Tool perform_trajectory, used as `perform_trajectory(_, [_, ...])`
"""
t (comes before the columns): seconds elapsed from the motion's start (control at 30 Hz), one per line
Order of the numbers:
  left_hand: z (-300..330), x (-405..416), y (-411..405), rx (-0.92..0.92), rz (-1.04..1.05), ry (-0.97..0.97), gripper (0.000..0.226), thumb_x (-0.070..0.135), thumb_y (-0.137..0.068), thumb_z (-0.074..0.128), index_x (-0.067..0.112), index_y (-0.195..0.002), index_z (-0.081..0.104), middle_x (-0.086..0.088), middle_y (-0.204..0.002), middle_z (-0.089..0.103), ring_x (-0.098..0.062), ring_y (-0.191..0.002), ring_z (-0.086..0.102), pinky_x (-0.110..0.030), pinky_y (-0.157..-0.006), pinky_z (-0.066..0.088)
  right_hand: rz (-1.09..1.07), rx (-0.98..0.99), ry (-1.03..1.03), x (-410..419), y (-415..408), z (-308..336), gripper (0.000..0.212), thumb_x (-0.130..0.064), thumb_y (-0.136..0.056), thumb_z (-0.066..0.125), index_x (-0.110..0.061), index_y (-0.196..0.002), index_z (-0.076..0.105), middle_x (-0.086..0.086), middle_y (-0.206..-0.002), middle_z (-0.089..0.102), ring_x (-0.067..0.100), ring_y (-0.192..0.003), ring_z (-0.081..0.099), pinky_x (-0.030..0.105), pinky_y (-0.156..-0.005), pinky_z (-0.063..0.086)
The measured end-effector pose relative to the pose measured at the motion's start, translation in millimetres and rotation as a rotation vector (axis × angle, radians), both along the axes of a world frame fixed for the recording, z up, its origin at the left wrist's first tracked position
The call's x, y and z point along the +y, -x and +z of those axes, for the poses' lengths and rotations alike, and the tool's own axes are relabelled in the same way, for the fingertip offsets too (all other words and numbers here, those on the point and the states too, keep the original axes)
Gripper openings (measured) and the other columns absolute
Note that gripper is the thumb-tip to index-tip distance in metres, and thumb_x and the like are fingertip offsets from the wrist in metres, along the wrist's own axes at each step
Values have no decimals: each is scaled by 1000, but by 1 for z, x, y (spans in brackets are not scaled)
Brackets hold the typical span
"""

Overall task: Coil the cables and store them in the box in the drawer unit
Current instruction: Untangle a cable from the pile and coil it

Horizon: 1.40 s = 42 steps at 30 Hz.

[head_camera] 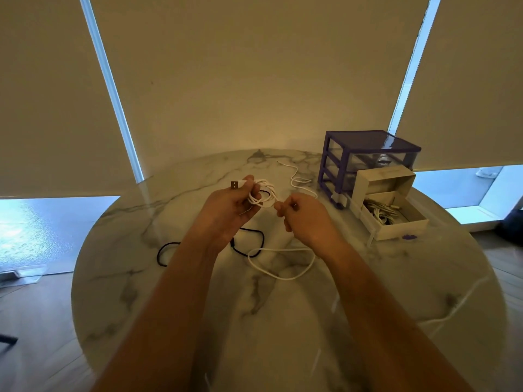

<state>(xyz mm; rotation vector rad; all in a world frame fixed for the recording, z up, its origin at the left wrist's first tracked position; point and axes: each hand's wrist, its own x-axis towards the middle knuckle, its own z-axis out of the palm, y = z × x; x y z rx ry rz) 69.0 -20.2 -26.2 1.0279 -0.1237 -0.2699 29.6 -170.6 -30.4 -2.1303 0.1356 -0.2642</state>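
Coiling a white cable point(261, 195): left hand point(229, 205) grips the loops above the tabletop point(198, 292), right hand point(304, 215) pinches its tail; next, winding in slack, then the box point(396, 219) at right.

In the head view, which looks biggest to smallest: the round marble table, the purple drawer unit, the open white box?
1. Round marble table.
2. Purple drawer unit.
3. Open white box, somewhat smaller though nearer the camera.
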Motion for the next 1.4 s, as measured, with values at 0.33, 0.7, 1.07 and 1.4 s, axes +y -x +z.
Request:
perform_trajectory(0.33, [-3, -5, 2, -185, 119, -164, 12, 11, -97, 52, 13, -104, 62, 4, -70, 62, -7, -68, 63, -30, -83, 55, 10, -72, 51, -2, -8, -8, 9, -32, -95, 56, -25, -96, 63, -2, -76, 59, 12, -66, 51, 30, -66, 42])
perform_trajectory(0.7, [-7, 3, -2, -113, 18, -168, 14, 16, -86, 68, 6, -94, 62, -4, -76, 69, -15, -73, 68, -29, -75, 58, -122, -189, 316, -2, -2, -6, 17, -33, -99, 45, -28, -107, 60, -4, -94, 65, 15, -80, 59, 33, -68, 48])
perform_trajectory(1.07, [-10, 0, -2, -288, 187, -255, 11, 18, -91, 63, 10, -99, 61, -3, -86, 67, -11, -82, 67, -27, -77, 58, -72, -193, 571, -7, -9, -12, 27, -36, -94, 55, -21, -111, 70, 6, -105, 59, 24, -107, 49, 34, -90, 40])
perform_trajectory(1.4, [-5, -5, 2, -160, 138, -8, 9, 14, -92, 59, 7, -97, 61, -3, -76, 69, -11, -70, 69, -24, -68, 57, -96, -179, 42, -10, -7, -7, 21, -4, -89, 63, -12, -106, 73, 4, -96, 70, 16, -85, 65, 26, -85, 53])
